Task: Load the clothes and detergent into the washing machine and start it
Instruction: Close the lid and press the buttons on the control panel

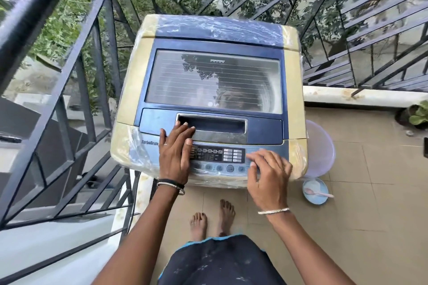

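Head view: left hand (176,152) touches "TurboDrum" lettering on washing machine (129,99).

There is one washing machine (129,90) with one lid (213,81) and one control panel (220,157). Two grips show, the left grip (174,152) and the right grip (269,176), along with two bare feet (198,224). Beside the machine there are one lilac tub (320,148), one blue bowl (316,202), one pink spoon (318,193) and one potted plant (418,115).

Both hands (176,148) (269,173) flat on closed washing machine (129,99) panel.

Washing machine (215,81), tub (320,148), bowl (315,191) on floor (370,203)
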Demonstrator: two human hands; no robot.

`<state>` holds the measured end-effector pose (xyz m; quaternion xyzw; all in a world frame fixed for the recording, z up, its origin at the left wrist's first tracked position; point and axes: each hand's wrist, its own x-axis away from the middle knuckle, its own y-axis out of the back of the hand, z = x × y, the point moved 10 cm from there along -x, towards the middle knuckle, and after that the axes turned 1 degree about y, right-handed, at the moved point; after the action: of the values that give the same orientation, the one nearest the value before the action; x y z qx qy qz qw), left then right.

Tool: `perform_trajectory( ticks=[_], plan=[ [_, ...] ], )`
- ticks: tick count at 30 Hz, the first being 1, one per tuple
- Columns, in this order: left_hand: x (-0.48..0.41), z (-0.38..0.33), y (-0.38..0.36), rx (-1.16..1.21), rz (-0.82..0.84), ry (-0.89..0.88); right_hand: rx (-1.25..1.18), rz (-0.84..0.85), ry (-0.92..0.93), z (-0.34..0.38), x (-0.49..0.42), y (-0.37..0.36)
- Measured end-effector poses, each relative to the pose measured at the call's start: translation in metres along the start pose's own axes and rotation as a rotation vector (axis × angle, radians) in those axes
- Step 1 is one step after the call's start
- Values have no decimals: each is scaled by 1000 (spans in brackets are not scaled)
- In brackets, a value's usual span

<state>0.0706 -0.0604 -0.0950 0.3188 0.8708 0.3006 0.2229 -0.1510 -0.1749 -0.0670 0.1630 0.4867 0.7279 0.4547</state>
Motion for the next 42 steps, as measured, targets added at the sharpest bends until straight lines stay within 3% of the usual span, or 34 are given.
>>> perform_trajectory(
  ticks=[3, 8, 11, 26, 42],
  plan=[
    [-3, 3, 5, 122, 13, 18, -348, 66, -11, 13, -23, -15],
    [-8, 2, 7, 280, 76, 41, -791, 231, -195, 20, -43, -49],
    [-5, -10, -3, 363, 154, 30, -936, 311, -261, 27, -43, -62],
    [-5, -2, -11, 643, 229, 141, -1007, 324, -282, 26, -39, -78],
    [-4, -4, -17, 603, 275, 92, -920, 249, -215, 29, -37, -77]
  ],
)
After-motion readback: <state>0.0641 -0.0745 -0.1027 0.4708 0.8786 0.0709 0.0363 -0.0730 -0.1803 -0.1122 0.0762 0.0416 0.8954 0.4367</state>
